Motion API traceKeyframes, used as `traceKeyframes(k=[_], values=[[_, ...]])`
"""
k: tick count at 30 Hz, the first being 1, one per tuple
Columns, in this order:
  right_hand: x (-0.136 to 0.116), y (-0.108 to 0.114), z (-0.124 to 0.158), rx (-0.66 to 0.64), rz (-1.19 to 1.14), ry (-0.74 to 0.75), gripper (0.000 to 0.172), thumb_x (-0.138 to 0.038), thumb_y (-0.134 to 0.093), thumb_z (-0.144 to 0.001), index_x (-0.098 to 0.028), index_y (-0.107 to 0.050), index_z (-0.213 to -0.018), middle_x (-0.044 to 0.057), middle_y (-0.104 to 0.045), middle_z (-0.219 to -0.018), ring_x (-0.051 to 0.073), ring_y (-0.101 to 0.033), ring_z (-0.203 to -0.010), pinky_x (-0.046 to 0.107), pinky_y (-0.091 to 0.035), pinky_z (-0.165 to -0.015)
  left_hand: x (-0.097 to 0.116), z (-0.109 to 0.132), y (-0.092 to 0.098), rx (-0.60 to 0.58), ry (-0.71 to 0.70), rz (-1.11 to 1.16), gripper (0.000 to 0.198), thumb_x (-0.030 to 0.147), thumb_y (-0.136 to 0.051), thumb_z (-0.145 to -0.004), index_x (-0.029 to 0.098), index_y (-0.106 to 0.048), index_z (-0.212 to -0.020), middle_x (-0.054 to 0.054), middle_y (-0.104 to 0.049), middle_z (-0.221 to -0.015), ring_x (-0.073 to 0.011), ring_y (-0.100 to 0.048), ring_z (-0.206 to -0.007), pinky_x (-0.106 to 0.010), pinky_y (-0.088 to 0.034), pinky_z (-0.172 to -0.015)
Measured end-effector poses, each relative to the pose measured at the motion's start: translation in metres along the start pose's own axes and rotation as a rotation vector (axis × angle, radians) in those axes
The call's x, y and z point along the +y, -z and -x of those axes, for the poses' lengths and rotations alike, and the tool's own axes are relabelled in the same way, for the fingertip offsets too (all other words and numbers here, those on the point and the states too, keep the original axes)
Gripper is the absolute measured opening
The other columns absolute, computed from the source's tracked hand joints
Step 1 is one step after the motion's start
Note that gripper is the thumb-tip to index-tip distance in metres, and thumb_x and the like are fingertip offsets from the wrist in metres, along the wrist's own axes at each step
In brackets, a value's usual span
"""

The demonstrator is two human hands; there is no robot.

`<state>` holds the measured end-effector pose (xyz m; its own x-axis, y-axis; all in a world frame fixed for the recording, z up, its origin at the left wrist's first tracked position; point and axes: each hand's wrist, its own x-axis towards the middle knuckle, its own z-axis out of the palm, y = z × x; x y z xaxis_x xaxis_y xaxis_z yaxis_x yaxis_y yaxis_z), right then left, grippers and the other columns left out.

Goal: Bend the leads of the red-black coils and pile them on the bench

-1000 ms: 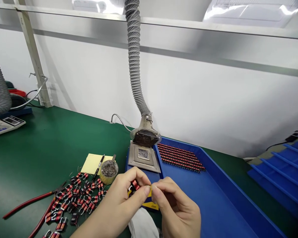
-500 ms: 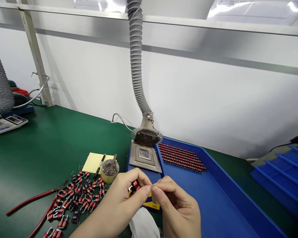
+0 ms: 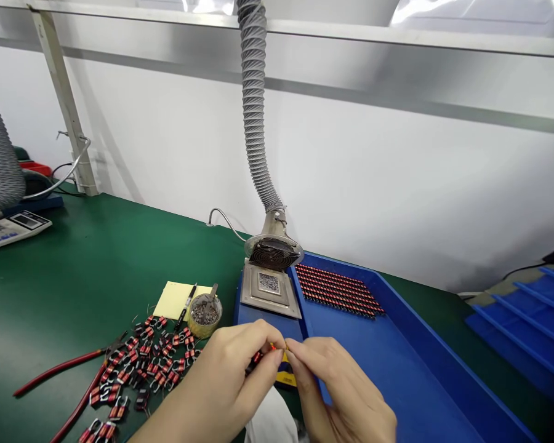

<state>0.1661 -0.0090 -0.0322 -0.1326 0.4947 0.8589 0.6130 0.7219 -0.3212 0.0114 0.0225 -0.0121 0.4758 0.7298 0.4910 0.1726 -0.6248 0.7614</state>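
My left hand [image 3: 240, 369] is closed round a small red and black coil [image 3: 256, 357], which is mostly hidden by the fingers. Thumb and forefinger of my right hand [image 3: 325, 381] are pinched together at the left fingertips, on what looks like a thin wire end of the coil. Both hands are just in front of a metal plate device [image 3: 270, 304] with a speckled grey square. Left of them, a pile of red and black coils [image 3: 143, 363] lies on the green table [image 3: 120, 246].
A blue tray [image 3: 373, 369] holds rows of coils [image 3: 337, 289]. Red-handled pliers [image 3: 60, 367], a jar of grey bits [image 3: 204, 315], yellow paper [image 3: 172, 299] with a pen, and a calculator [image 3: 16, 231] lie leftward. A duct [image 3: 253, 111] hangs above the plate. Blue racks [image 3: 530, 326] stand right.
My right hand has turned and spread a little to the right, its fingers straighter. The coil in my left hand is now more hidden. The view has shifted slightly.
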Motion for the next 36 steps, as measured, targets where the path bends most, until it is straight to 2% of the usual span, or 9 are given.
traceKeyframes(k=[3, 7, 11, 16, 19, 23, 25, 28, 36], values=[[0.0, -0.003, 0.003, -0.009, -0.103, -0.264, 0.017, -0.012, -0.051, -0.094, -0.02, -0.058, -0.081, 0.0, -0.058, -0.069, 0.012, -0.053, -0.061, 0.024, -0.043, -0.057, -0.004, 0.001, -0.003, 0.034, -0.191, -0.188, 0.02, 0.01, -0.041, -0.095, 0.016, -0.058, -0.088, -0.001, -0.067, -0.078, -0.0138, -0.062, -0.07, -0.022, -0.046, -0.066], [0.0, -0.001, 0.004, -0.012, -0.479, -0.587, 0.037, -0.029, -0.041, -0.101, -0.021, -0.051, -0.067, -0.002, -0.049, -0.059, 0.012, -0.05, -0.054, 0.023, -0.043, -0.051, -0.005, 0.001, -0.006, 0.09, -0.309, -0.269, 0.022, 0.01, -0.038, -0.097, 0.015, -0.057, -0.087, -0.001, -0.065, -0.072, -0.0133, -0.06, -0.062, -0.022, -0.045, -0.059], [0.002, 0.002, 0.001, 0.075, -0.319, -0.274, 0.019, -0.007, -0.056, -0.091, -0.022, -0.067, -0.091, 0.0, -0.062, -0.072, 0.014, -0.057, -0.066, 0.026, -0.046, -0.059, 0.0, 0.001, -0.004, 0.149, -0.25, -0.193, 0.021, 0.013, -0.04, -0.098, 0.017, -0.057, -0.086, 0.001, -0.066, -0.073, -0.0108, -0.062, -0.065, -0.017, -0.046, -0.062], [0.001, -0.002, 0.001, 0.068, -0.114, -0.043, 0.036, 0.007, -0.057, -0.082, -0.02, -0.066, -0.104, 0.002, -0.066, -0.079, 0.015, -0.058, -0.069, 0.027, -0.048, -0.064, 0.0, 0.0, -0.004, 0.15, -0.254, -0.189, 0.021, 0.013, -0.04, -0.099, 0.016, -0.057, -0.087, 0.001, -0.066, -0.073, -0.0099, -0.062, -0.065, -0.017, -0.046, -0.063], [-0.002, -0.006, 0.002, 0.028, -0.214, -0.31, 0.018, -0.01, -0.052, -0.093, -0.02, -0.06, -0.081, 0.001, -0.059, -0.07, 0.013, -0.053, -0.063, 0.025, -0.043, -0.058, -0.005, 0.0, -0.007, 0.153, -0.375, -0.328, 0.027, 0.012, -0.036, -0.099, 0.014, -0.058, -0.084, -0.002, -0.063, -0.069, -0.0135, -0.057, -0.059, -0.024, -0.044, -0.055], [-0.002, -0.007, 0.002, -0.053, -0.724, -0.744, 0.042, -0.036, -0.044, -0.1, -0.02, -0.047, -0.061, -0.003, -0.043, -0.053, 0.012, -0.043, -0.05, 0.025, -0.037, -0.049, -0.009, 0.0, -0.01, 0.2, -0.478, -0.511, 0.034, 0.009, -0.035, -0.097, 0.015, -0.058, -0.074, 0.0, -0.053, -0.056, -0.0148, -0.044, -0.048, -0.028, -0.034, -0.045], [-0.001, -0.006, 0.001, 0.029, -0.821, -0.705, 0.044, -0.037, -0.045, -0.1, -0.02, -0.051, -0.06, -0.003, -0.044, -0.05, 0.012, -0.044, -0.05, 0.025, -0.039, -0.05, -0.007, 0.0, -0.01, 0.213, -0.43, -0.435, 0.029, 0.009, -0.037, -0.097, 0.014, -0.058, -0.078, 0.0, -0.055, -0.059, -0.0136, -0.047, -0.051, -0.026, -0.037, -0.048], [0.0, -0.004, 0.001, 0.18, -0.547, -0.441, 0.019, -0.02, -0.057, -0.095, -0.021, -0.07, -0.081, -0.001, -0.06, -0.061, 0.013, -0.054, -0.061, 0.025, -0.044, -0.058, -0.003, 0.001, -0.008, 0.2, -0.284, -0.21, 0.02, 0.011, -0.042, -0.096, 0.015, -0.058, -0.084, 0.0, -0.062, -0.069, -0.0106, -0.057, -0.06, -0.019, -0.044, -0.057], [0.003, -0.003, -0.002, 0.067, -0.247, -0.096, 0.038, 0.006, -0.058, -0.081, -0.022, -0.067, -0.106, 0.002, -0.07, -0.084, 0.016, -0.061, -0.075, 0.028, -0.051, -0.067, 0.003, 0.0, -0.002, 0.12, -0.137, -0.036, 0.017, 0.011, -0.046, -0.093, 0.019, -0.057, -0.083, 0.003, -0.062, -0.07, -0.0092, -0.059, -0.062, -0.015, -0.046, -0.06]])
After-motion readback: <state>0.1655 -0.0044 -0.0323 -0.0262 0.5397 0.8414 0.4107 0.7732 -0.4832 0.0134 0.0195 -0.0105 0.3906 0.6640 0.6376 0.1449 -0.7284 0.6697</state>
